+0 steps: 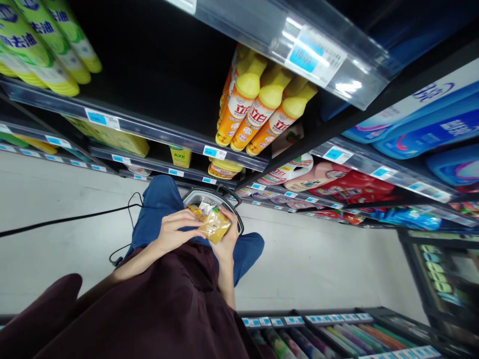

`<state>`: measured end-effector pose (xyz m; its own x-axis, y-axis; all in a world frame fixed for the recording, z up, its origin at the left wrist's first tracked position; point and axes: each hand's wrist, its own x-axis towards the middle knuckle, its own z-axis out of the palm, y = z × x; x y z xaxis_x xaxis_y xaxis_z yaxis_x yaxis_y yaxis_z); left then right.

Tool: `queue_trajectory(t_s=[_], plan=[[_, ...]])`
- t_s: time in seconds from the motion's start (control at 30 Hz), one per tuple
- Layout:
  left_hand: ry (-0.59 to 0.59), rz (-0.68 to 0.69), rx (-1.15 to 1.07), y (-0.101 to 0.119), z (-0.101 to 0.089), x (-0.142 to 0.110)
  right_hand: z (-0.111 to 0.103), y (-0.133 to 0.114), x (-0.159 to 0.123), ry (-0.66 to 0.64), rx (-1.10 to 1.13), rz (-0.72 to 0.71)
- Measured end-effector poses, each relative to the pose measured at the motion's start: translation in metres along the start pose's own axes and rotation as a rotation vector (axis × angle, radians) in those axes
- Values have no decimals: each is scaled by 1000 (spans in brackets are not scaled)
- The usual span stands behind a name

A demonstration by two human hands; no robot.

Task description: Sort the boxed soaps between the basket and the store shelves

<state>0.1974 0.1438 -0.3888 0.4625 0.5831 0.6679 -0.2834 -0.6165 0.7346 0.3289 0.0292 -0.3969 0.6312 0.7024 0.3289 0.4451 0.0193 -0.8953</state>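
Note:
A shiny yellow package (pixel 216 226) in clear plastic wrap is held in front of my lap. My right hand (pixel 228 234) grips it from the right side and below. From the left, my left hand (pixel 180 228) closes on its near-left part, fingers over the top and thumb below. What is printed on the package is too small to read. Just beyond and beneath my hands stands a grey basket (pixel 189 195) with a dark rim and handle, between my knees. A white and an orange-yellow patch show beside the package; I cannot tell whether they belong to it.
Orange bottles with yellow caps (pixel 258 112) stand on the shelf ahead. Green bottles (pixel 48 50) are at upper left, blue bottles (pixel 434 119) at right. A clear price rail (pixel 262 30) juts out overhead. A black cable (pixel 71 218) runs at left. Another shelf (pixel 307 319) lies behind.

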Motion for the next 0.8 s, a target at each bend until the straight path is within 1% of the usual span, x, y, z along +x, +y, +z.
queue_trajectory(t_s=[0.07,0.23,0.37,0.53,0.67,0.8], plan=[[-27,-5,16,0,0,1,2,4,-3,6,37,72],[-79,-16,77,3,6,5,10,14,-11,103,84,267],[-61,-72,160,4,13,3,17,16,-13,164,148,369],[-4,-124,206,7,21,3,21,15,-12,179,247,410],[74,-167,235,10,24,3,22,11,-11,131,282,417],[115,-217,224,9,21,0,22,1,-11,67,314,443]])
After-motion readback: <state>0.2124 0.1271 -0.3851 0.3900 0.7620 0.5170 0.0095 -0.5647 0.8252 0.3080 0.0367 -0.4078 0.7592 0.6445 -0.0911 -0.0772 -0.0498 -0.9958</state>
